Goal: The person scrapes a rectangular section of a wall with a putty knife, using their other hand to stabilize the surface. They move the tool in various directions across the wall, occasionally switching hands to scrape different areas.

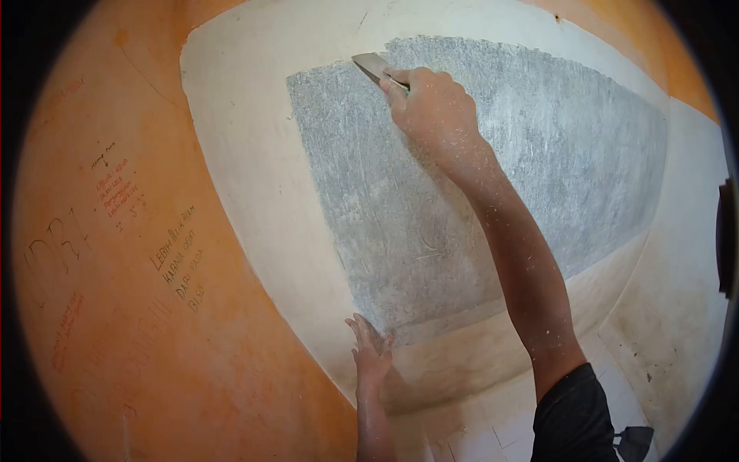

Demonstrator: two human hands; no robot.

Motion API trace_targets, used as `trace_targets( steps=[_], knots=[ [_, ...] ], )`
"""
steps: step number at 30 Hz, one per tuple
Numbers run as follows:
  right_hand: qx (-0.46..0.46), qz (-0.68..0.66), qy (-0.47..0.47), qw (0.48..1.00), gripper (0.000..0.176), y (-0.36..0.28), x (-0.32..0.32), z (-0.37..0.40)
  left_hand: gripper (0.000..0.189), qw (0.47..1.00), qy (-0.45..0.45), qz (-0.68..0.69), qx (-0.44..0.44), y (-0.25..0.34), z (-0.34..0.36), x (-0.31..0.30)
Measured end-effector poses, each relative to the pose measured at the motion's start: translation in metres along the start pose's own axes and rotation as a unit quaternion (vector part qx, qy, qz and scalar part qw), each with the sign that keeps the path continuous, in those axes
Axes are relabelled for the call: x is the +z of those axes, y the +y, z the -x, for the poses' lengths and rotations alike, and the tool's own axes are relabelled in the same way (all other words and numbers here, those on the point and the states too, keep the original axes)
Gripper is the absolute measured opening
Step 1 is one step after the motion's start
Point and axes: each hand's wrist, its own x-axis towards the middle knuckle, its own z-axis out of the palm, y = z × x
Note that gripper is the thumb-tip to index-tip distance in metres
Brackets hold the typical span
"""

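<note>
Orange wall [223,362], left side, marked with handwriting [178,258] in black and red; several lines too faint or blurred to read. Round lens border blacks out the corners and cuts the wall off at the left.

White band [239,131], wall surface, framing a grey patch [369,192] with ragged upper edge; middle and right parts of the patch partly covered by the right forearm.

Scraper [371,66], one, flat pale blade, located at the upper left edge of the grey patch, where grey meets white. Long axis slanting; blade end points up and to the left, handle end down and to the right. Handle almost wholly hidden inside the grip; contact of blade with wall cannot be told for certain.

Right hand [440,108], fingers curled tightly round the scraper handle, forefinger and thumb towards the blade; pale specks along the forearm; black sleeve [573,420] cut off by the lower edge.

Left hand [371,354], fingers spread, laid against the wall at the lower left corner of the patch; forearm cut off below.

Dark object [726,239], right edge, cropped, identity unclear
</note>
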Motion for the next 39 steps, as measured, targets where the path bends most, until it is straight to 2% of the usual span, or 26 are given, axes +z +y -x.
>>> trace_targets(
  steps=[1, 4, 8, 10, 13, 16, 19, 20, 22, 27, 29, 31, 33, 37, 39],
  knots=[
    [0.002, 0.001, 0.000, 1.000, 0.037, 0.005, 0.005, 0.002, 0.101, 0.999, 0.009, 0.041, 0.023, -0.001, 0.000, 0.003],
    [-0.026, 0.043, 0.032, 0.998, 0.038, 0.014, 0.017, 0.006, 0.101, 0.998, 0.014, 0.052, 0.028, -0.001, -0.001, 0.006],
    [0.007, 0.014, -0.007, 1.000, 0.038, 0.011, -0.001, -0.011, 0.102, 1.000, 0.006, 0.016, 0.020, -0.006, 0.000, 0.007],
    [0.015, 0.001, -0.021, 1.000, 0.038, 0.017, 0.001, -0.004, 0.101, 0.997, 0.031, 0.052, 0.050, 0.001, 0.001, 0.006],
    [-0.020, 0.024, 0.025, 0.999, 0.038, 0.014, 0.006, -0.004, 0.099, 0.996, 0.061, 0.016, 0.065, -0.008, -0.005, 0.014],
    [0.018, 0.023, -0.013, 0.999, 0.038, 0.010, -0.006, -0.011, 0.097, 0.995, 0.042, 0.073, 0.048, 0.000, 0.000, 0.009],
    [0.008, 0.021, -0.030, 0.999, 0.036, 0.014, -0.003, -0.004, 0.098, 0.993, 0.048, 0.097, 0.050, 0.004, 0.001, 0.011],
    [-0.007, 0.024, -0.008, 1.000, 0.037, 0.017, 0.005, -0.009, 0.098, 0.992, 0.050, 0.101, 0.050, 0.000, 0.001, 0.014],
    [-0.027, 0.021, 0.022, 0.999, 0.038, 0.008, 0.000, -0.026, 0.096, 0.997, 0.046, 0.025, 0.057, -0.003, -0.004, 0.011],
    [-0.041, 0.067, 0.034, 0.996, 0.038, 0.006, 0.006, -0.017, 0.096, 0.997, 0.037, 0.064, 0.037, 0.009, 0.000, 0.007],
    [-0.025, 0.054, 0.032, 0.998, 0.038, 0.006, 0.012, -0.016, 0.096, 0.995, 0.041, 0.076, 0.048, 0.005, 0.000, 0.005],
    [-0.015, 0.037, 0.035, 0.999, 0.038, -0.001, 0.009, -0.029, 0.096, 0.999, 0.021, 0.024, 0.034, -0.007, -0.002, 0.004],
    [-0.010, 0.037, 0.070, 0.997, 0.038, -0.010, 0.002, -0.048, 0.096, 0.998, 0.021, 0.032, 0.041, -0.014, -0.001, -0.001],
    [-0.016, 0.043, 0.051, 0.998, 0.038, -0.004, 0.022, 0.000, 0.094, 0.999, 0.017, 0.018, 0.046, -0.007, 0.002, -0.002],
    [0.000, -0.003, 0.017, 1.000, 0.038, 0.002, 0.023, 0.019, 0.094, 0.999, 0.012, 0.007, 0.046, -0.010, 0.001, -0.005]
  ],
)
